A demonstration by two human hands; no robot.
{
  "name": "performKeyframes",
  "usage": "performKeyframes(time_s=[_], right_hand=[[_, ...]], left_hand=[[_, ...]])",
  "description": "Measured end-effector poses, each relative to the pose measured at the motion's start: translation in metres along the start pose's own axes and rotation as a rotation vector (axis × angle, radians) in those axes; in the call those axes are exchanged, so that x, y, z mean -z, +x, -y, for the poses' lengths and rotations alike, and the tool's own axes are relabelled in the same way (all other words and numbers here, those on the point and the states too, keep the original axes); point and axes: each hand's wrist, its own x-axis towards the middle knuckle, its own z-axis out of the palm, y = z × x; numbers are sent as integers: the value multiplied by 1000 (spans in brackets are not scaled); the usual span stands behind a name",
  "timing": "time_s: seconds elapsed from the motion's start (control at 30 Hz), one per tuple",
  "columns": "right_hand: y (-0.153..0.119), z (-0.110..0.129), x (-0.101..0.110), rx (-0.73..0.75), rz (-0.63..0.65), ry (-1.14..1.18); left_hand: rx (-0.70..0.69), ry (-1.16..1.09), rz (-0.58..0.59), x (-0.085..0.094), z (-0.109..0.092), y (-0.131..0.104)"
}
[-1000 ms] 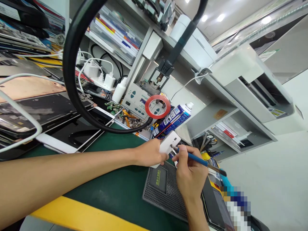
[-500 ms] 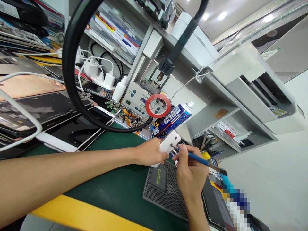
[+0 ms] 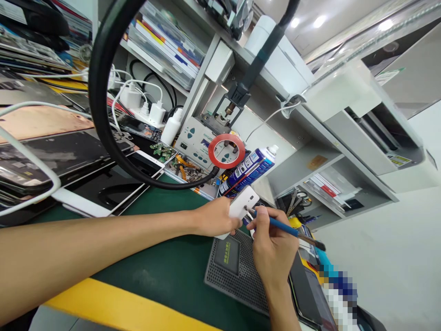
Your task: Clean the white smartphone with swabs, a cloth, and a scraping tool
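Observation:
A white phone (image 3: 244, 202) is gripped in my left hand (image 3: 217, 218), its back facing up toward me. My right hand (image 3: 274, 239) is closed around a blue-handled brush (image 3: 283, 226), whose near end touches or almost touches the phone's back close to the camera area. The brush's bristled end points away to the lower right. Both hands are over the edge of a dark perforated mat (image 3: 237, 271), which lies on the green work surface (image 3: 165, 262). Behind the phone stands a tilted blue spray can (image 3: 248, 170).
A black hose (image 3: 99, 92) loops over the left side of the bench. A white-framed tablet (image 3: 110, 184) and stacked device parts (image 3: 51, 151) lie at left. Behind are a grey control box (image 3: 195, 142) with red tape roll (image 3: 226, 151), and a tray of small parts (image 3: 186, 170).

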Motion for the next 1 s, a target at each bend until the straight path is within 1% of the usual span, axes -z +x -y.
performKeyframes(time_s=[0.6, 1.0], right_hand=[[0, 0, 0, 14, 1, -2], [0, -1, -1, 16, 1, -16]], left_hand=[[21, -24, 9, 0, -5, -2], [-5, -37, 4, 0, 0, 0]])
